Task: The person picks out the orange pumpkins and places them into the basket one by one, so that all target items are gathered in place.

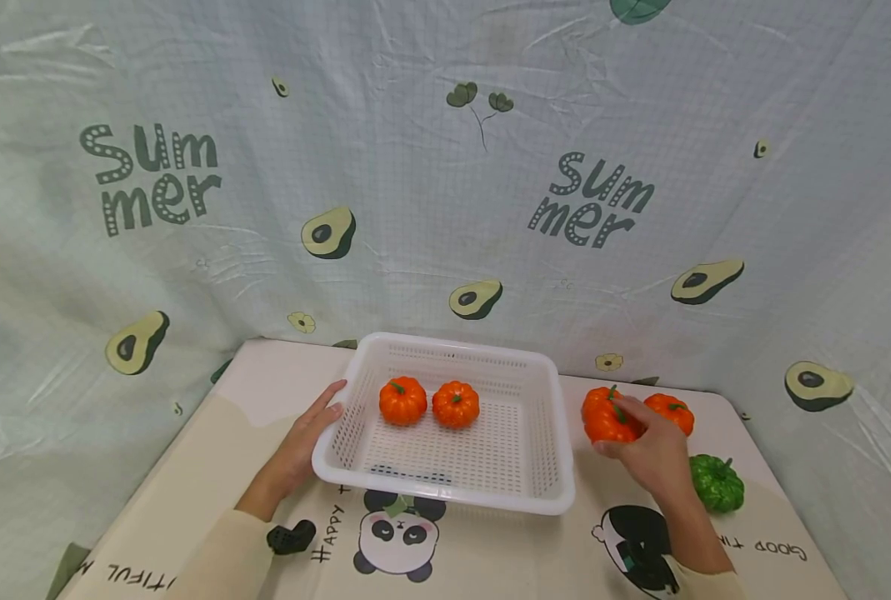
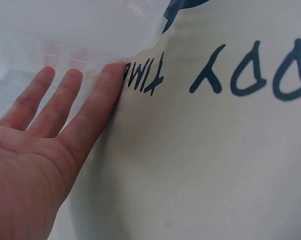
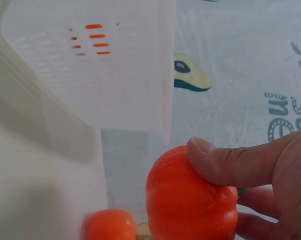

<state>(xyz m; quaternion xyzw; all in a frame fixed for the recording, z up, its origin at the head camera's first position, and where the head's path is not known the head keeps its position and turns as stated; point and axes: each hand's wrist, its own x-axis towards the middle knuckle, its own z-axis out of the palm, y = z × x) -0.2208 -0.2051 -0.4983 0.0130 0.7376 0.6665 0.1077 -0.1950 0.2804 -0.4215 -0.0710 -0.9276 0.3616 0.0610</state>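
My right hand [image 1: 651, 450] grips a small orange pumpkin [image 3: 190, 200] with a green stem, to the right of a white plastic basket [image 1: 445, 493]. In the right wrist view the thumb presses on its upper side, and fingers reach behind it. Two green bits show on the orange shape under the hand in the head view; whether a second pumpkin sits behind it I cannot tell. My left hand [image 1: 298, 442] touches the basket's left side with straight fingers [image 2: 93, 102]. Inside the basket lie two orange pumpkins, one on the left [image 1: 402, 402] and one near the middle [image 1: 456, 405].
Beyond my right hand sits another orange pumpkin [image 1: 673, 410], partly hidden. A green pumpkin-shaped vegetable [image 1: 718, 483] stands beside my right wrist. The printed tablecloth [image 1: 535, 558] covers the table, and a patterned sheet [image 1: 407, 167] hangs behind it.
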